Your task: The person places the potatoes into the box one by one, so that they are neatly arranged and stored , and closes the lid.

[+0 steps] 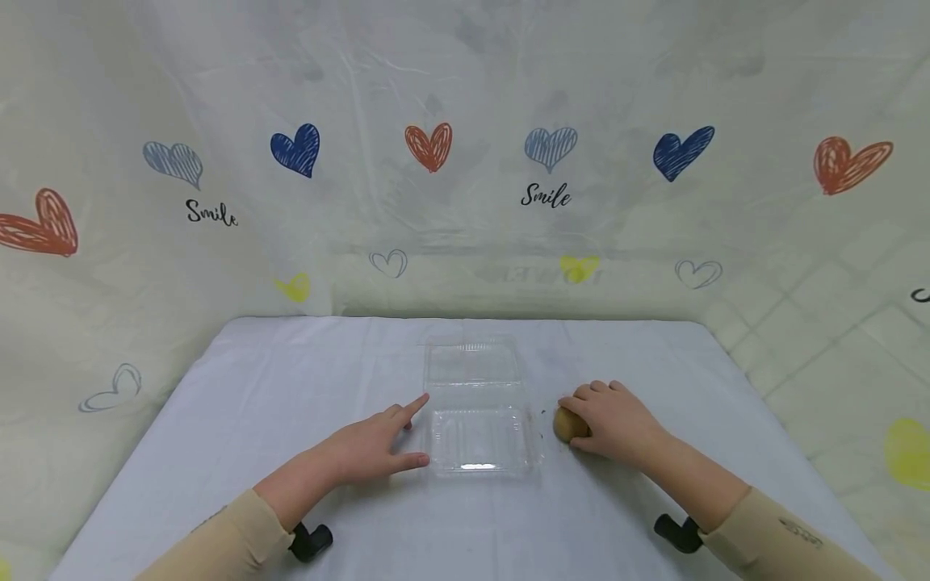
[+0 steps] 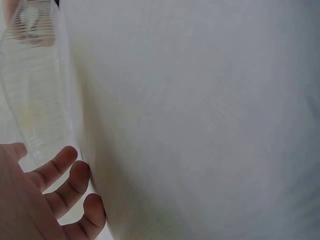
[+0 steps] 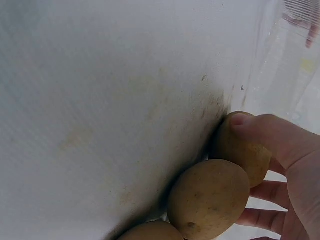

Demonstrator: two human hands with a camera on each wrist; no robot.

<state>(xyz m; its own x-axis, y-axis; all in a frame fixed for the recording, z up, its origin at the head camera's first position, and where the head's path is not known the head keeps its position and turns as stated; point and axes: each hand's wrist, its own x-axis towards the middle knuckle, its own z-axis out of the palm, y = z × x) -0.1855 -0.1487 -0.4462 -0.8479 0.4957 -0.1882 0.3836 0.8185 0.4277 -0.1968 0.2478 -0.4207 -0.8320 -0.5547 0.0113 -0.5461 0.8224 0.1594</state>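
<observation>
A clear plastic clamshell container (image 1: 479,440) lies unfolded on the white-covered table, its lid (image 1: 472,363) on the far side. My left hand (image 1: 366,448) is at the container's left edge, thumb and index finger spread apart; whether the fingertips touch the plastic I cannot tell. On the other side, my right hand (image 1: 617,420) grips a brown potato (image 1: 567,424) against the tabletop, thumb on its near side. The right wrist view shows a second potato (image 3: 207,197) against the held one and part of a third potato (image 3: 152,232). The right hand and forearm hide those two in the head view.
Small dark crumbs (image 1: 542,413) lie between the potato and the container. A white cloth (image 1: 218,420) covers the table. Behind it hangs a pale sheet (image 1: 479,226) printed with hearts. Dark cylindrical devices (image 1: 312,542) sit under both wrists.
</observation>
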